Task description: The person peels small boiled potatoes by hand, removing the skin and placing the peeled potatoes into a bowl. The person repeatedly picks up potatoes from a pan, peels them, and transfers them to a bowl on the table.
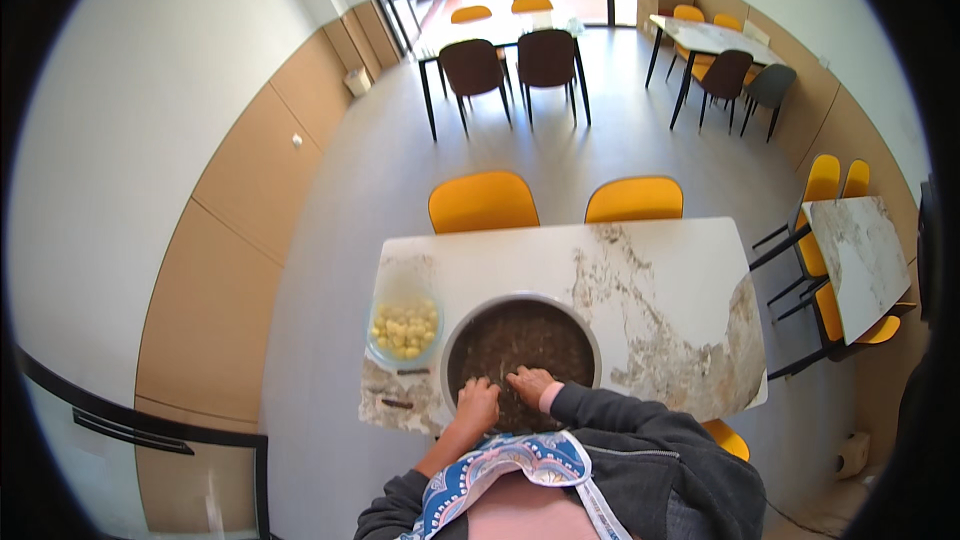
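A wide round metal basin [598, 345] stands near the front edge of a marble-patterned table [525, 262]. It holds a dark brown mass [525, 330] with small pale bits, too blurred to identify. Over the near left part of the basin is my left hand [478, 403], its fingers bent down towards the contents. My right hand [531, 384] reaches in from the right, fingertips at the brown mass. Whether either hand holds anything cannot be made out. Left of the basin, a clear bowl [373, 352] contains several small, round, yellowish pieces [406, 328].
Two dark, slim objects [397, 404] lie by the bowl. Yellow chairs [484, 202] line the table's far side. Another marble-patterned table [862, 262] stands to the right, with more tables and brown chairs [472, 67] farther off. A black-framed glass panel [150, 424] is at lower left.
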Demonstrator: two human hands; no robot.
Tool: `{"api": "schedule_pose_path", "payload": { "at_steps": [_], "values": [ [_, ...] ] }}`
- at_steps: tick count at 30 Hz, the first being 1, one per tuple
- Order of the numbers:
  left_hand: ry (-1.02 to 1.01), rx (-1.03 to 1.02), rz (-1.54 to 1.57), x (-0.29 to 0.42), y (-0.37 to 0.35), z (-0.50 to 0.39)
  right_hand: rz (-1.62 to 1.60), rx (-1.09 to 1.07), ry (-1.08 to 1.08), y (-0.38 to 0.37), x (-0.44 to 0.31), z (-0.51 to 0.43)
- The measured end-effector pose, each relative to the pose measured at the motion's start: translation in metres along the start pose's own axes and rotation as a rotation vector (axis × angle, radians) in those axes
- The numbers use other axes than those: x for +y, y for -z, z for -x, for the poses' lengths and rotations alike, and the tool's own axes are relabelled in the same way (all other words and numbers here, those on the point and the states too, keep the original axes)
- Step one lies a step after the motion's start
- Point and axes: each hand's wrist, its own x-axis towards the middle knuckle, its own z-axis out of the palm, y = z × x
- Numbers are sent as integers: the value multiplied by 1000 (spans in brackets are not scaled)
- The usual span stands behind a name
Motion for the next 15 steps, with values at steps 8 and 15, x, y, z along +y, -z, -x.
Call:
{"api": "schedule_pose_path", "payload": {
  "at_steps": [8, 15],
  "values": [
    [46, 173, 1058, 21, 1, -23, -808, 297, -267, 47, 11, -2],
    [98, 159, 1427, 19, 29, -14, -1517, 150, -342, 86, -14, 5]
  ]
}}
